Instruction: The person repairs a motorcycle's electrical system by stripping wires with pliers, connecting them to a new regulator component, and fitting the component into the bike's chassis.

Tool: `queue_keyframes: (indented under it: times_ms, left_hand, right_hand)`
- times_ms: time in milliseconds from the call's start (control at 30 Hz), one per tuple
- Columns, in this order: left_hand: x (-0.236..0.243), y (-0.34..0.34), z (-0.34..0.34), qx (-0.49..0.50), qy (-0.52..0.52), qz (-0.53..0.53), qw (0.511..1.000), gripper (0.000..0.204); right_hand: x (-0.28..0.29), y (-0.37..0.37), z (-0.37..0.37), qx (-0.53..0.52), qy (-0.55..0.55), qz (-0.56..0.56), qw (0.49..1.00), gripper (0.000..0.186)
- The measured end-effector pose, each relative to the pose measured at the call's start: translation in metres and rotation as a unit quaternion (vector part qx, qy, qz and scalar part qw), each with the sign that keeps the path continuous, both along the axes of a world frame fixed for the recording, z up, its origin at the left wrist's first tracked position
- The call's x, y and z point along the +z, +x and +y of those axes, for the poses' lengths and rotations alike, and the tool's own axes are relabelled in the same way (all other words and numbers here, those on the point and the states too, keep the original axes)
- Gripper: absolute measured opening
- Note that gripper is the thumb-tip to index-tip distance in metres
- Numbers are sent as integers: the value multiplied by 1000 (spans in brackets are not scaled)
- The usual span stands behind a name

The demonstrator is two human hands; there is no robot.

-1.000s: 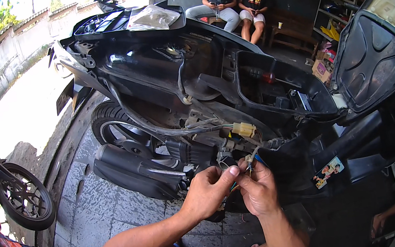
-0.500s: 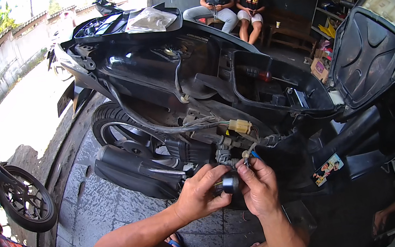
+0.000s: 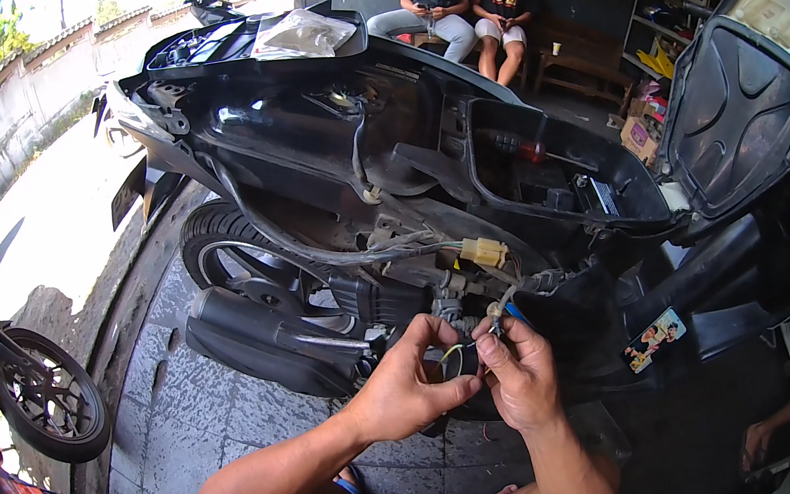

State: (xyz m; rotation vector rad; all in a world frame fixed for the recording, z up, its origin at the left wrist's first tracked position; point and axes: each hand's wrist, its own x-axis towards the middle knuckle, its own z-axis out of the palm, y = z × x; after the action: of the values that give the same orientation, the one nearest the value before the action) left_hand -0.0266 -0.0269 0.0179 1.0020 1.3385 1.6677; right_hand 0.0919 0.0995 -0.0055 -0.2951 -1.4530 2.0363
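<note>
Left hand (image 3: pixel 405 387): fingers set fairly wide around a dark rounded piece (image 3: pixel 459 364), held between index finger and thumb; full outline hidden.
Yellow-green wire (image 3: pixel 449 352): thin, curved, between the same fingers, against the dark rounded piece.
Right hand (image 3: pixel 521 371): fingers narrow, pinching a wire end (image 3: pixel 497 324); pale tip just above the fingertips. Contact between the two hands: cannot be told.
Blue strip (image 3: pixel 515 312): just beside the right index finger.
Cream connector (image 3: pixel 484 253): above the right fingers, apart from them, on a grey cable bundle (image 3: pixel 341 258) running to their upper left.
Black scooter (image 3: pixel 300 144): beyond the fingers of both hands.
Open compartment (image 3: pixel 493 167): upper right of the right fingers; red-handled tool (image 3: pixel 531 151) inside.
Raised seat (image 3: pixel 745 112): farther right, well apart from the fingers.
Rear wheel (image 3: pixel 198 260): upper left of the left fingers.
Clear plastic bag (image 3: pixel 309 33): on the scooter, well above the left fingers.
Grey tiled floor (image 3: pixel 197 421): left of the left fingers, below them.
</note>
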Motion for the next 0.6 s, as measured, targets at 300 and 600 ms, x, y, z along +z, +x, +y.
queue_keyframes:
  times_ms: [300, 600]
  left_hand:
    - [1, 8, 5, 156, -104, 140, 972, 52]
    - [3, 1, 20, 121, -81, -69, 987, 33]
  right_hand:
    - [-1, -4, 0, 19, 19, 34, 999, 14]
    - [1, -6, 0, -6, 46, 31, 998, 11]
